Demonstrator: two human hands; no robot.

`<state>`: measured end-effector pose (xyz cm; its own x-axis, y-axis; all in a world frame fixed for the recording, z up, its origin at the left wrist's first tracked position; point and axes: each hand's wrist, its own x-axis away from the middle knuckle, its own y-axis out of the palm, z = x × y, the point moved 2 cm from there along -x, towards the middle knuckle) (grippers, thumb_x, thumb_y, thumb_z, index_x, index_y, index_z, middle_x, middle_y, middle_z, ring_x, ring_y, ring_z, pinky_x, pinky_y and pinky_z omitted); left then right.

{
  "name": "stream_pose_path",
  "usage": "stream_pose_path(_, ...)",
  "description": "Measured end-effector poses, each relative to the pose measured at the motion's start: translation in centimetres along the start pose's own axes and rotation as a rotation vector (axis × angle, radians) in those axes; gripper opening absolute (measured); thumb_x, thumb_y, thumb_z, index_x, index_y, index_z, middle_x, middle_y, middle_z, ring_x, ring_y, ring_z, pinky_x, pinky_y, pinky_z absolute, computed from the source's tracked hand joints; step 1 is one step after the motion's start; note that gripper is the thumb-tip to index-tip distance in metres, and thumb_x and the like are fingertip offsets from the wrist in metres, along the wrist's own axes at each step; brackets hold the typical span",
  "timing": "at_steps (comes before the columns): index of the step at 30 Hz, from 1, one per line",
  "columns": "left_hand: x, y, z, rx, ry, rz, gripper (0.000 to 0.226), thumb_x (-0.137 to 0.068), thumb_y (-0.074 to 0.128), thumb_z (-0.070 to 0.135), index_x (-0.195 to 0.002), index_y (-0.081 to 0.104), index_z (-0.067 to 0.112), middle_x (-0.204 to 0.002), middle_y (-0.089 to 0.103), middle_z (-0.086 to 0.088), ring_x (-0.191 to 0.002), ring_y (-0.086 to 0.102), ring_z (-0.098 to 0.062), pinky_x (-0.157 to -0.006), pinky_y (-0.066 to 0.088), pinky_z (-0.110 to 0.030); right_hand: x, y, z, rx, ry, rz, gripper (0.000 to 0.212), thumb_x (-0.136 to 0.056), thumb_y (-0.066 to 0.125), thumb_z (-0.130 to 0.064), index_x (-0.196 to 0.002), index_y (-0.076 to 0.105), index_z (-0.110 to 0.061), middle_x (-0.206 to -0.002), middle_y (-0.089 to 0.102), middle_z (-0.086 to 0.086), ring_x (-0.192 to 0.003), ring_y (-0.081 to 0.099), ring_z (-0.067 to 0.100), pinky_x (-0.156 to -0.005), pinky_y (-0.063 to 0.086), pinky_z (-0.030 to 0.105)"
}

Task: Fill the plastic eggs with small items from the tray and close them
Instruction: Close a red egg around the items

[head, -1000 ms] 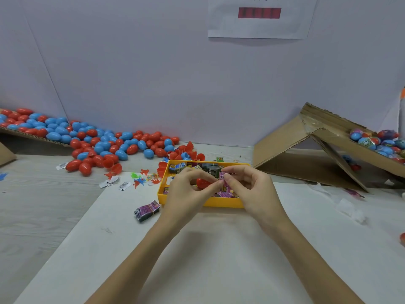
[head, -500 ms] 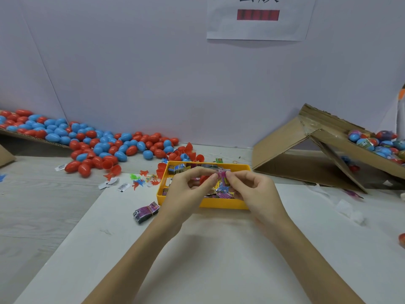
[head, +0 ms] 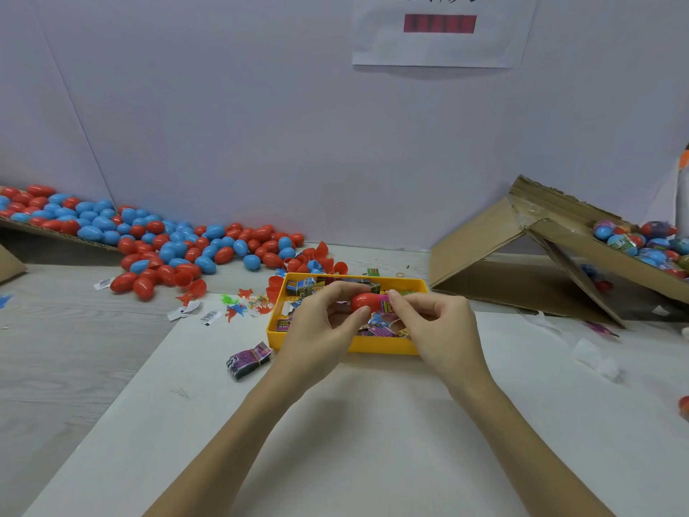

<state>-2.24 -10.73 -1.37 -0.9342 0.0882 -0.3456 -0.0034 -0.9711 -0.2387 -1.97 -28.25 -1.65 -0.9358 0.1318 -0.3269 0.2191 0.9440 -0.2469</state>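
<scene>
hands (head: 376,322) above tray's (head: 384,347) near rim

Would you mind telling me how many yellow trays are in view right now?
1. The yellow tray sits on the white table, behind both hands, with small packets inside. Its middle is partly hidden by the hands; no other tray shows.
</scene>
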Motion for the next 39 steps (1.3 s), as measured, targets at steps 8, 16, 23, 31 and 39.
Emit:
stream_pose_path(8,0.1,0.18,-0.01,0.078,-0.02,-0.008,0.031,-0.097,0.069,0.012,-0.127,0.067,0.02,-0.111,0.074,0.008,-0.095,0.074,-0.004,-0.08,0.058,-0.018,0.1,0.2,-0.28,-0.054,-0.023,-0.031,0.02,-0.091,0.076,-0.029,-0.107,0.081,-0.019,-0.092,0.079,-0.01,-0.092,0.073,0.006,-0.083,0.061,0.028)
stream_pose_path(16,-0.13,-0.03,-0.12,0.226,-0.067,0.009,0.018,-0.096,0.069,0.016,-0.113,0.072,0.019,-0.101,0.079,0.007,-0.092,0.076,-0.013,-0.077,0.057,-0.017,0.16,0.48,-0.33,-0.2,-0.055,-0.058,0.018,-0.092,0.076,-0.016,-0.109,0.079,-0.021,-0.099,0.079,-0.009,-0.097,0.075,0.008,-0.083,0.06,0.023)
stream_pose_path(23,-0.1,-0.18,-0.04,0.23,-0.07,-0.003,0.018,-0.097,0.069,0.018,-0.113,0.073,0.022,-0.099,0.079,0.008,-0.093,0.076,-0.012,-0.078,0.057,-0.016,0.11,0.58,-0.22,-0.211,-0.071,-0.068,0.02,-0.093,0.075,-0.016,-0.112,0.079,-0.021,-0.102,0.079,-0.009,-0.099,0.074,0.008,-0.084,0.06,0.022)
stream_pose_path(31,-0.15,-0.19,-0.07,0.232,-0.066,0.003,0.023,-0.098,0.068,0.019,-0.12,0.074,0.016,-0.102,0.079,0.006,-0.096,0.076,-0.012,-0.081,0.057,-0.018,0.13,0.65,-0.32,-0.214,-0.076,-0.075,0.02,-0.093,0.075,-0.016,-0.111,0.079,-0.023,-0.102,0.079,-0.01,-0.1,0.074,0.008,-0.085,0.059,0.021)
stream_pose_path(39,-0.07,-0.26,-0.02,0.258,-0.052,0.007,0.022,-0.095,0.07,0.019,-0.117,0.075,0.02,-0.103,0.079,0.007,-0.096,0.076,-0.012,-0.08,0.057,-0.018,0.32,0.68,-0.63,-0.215,-0.04,-0.1,0.021,-0.093,0.074,-0.016,-0.113,0.079,-0.021,-0.102,0.08,-0.008,-0.098,0.075,0.01,-0.083,0.06,0.023)
